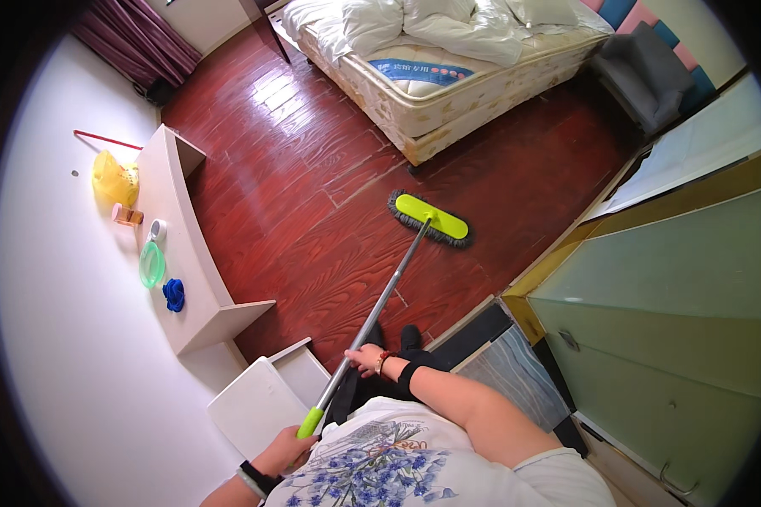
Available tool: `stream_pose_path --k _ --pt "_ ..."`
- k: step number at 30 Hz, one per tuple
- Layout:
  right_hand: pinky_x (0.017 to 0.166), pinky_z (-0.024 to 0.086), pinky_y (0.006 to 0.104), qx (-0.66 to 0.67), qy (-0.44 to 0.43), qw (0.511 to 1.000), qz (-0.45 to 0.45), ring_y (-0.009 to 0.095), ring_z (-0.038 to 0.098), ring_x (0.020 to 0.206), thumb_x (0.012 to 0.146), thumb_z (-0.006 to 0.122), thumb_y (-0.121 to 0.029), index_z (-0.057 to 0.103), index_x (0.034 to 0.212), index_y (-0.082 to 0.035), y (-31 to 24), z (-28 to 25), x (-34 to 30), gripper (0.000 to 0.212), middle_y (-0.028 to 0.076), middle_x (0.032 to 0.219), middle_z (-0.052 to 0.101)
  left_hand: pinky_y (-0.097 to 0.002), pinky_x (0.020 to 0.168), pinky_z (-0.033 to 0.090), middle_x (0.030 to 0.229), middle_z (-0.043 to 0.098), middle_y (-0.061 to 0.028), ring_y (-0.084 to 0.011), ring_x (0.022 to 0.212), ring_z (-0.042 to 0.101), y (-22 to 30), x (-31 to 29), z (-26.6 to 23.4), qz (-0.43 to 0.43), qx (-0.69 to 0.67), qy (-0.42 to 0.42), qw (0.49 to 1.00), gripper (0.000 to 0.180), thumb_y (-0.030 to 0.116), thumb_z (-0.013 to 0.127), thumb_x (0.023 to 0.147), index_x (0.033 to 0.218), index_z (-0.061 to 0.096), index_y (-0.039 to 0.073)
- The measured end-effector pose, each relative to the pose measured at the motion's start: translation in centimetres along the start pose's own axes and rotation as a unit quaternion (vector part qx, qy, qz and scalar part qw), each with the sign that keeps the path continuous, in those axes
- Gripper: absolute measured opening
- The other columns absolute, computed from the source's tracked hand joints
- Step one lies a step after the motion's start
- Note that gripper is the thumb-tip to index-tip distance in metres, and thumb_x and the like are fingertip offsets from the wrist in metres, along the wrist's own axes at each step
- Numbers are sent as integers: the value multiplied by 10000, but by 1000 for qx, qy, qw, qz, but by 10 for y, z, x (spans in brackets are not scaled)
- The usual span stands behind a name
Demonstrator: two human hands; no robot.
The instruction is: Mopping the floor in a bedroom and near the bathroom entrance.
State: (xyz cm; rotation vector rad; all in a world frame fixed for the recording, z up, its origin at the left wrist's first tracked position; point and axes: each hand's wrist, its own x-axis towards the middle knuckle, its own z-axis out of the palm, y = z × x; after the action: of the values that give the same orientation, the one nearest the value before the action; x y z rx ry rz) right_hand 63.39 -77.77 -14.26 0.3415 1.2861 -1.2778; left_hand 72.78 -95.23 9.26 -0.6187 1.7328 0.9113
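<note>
A mop [395, 279] with a grey metal pole slants from my body out to the floor. Its lime-green head, fringed with dark grey pile, lies flat on the dark red wood floor [313, 220], short of the bed. Low on the pole, my left hand [287, 448] is closed around the end by the green grip. Farther up, my right hand [364, 360] wraps the bare metal, a red bracelet at its wrist. Both hands hold the pole in front of my body.
A bed [423, 93] with white bedding stands ahead, a grey armchair [647, 72] right of it. Along the left wall, a desk [186, 245] carries a yellow bag [115, 179], green basin [151, 264] and blue cloth [173, 294]. A white chair [262, 410] is near my left; a frosted glass door [668, 287] right.
</note>
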Motion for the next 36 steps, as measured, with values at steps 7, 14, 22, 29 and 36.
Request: stream_pose_path --k 7,14,22,29,36 --pt "608 496 351 106 91 990 -31 222 546 808 790 519 -331 522 979 -38 -20 -37 6 349 90 902 563 -267 340 322 464 443 -21 -122 349 414 17 83 -4 10 -19 -31 999 252 235 555 773 655 475 28" --pt "577 536 386 274 147 950 -18 236 565 759 784 566 -209 517 922 13 -1 -47 28 265 114 849 555 -246 351 296 503 434 -10 -108 373 395 7 108 30 50 -138 -60 987 194 198 543 774 692 476 35" --pt "505 535 317 121 105 987 13 223 592 688 791 543 -218 514 953 27 11 55 30 296 122 835 580 -240 321 277 465 416 2 -93 341 369 -70 38 0 23 -161 -33 986 160 157 563 755 715 474 29" --pt "512 522 326 132 -10 988 75 247 600 641 809 533 -235 510 906 1 24 133 20 256 135 789 593 -217 338 271 480 406 15 -80 362 365 -111 -33 6 -16 -231 6 973 157 143 550 756 678 448 53" --pt "444 518 325 69 37 996 40 236 592 624 783 556 -178 514 915 9 -12 88 31 233 136 770 587 -210 343 285 502 412 11 -73 374 368 -98 12 23 5 -376 -34 926 153 143 543 769 705 430 62"
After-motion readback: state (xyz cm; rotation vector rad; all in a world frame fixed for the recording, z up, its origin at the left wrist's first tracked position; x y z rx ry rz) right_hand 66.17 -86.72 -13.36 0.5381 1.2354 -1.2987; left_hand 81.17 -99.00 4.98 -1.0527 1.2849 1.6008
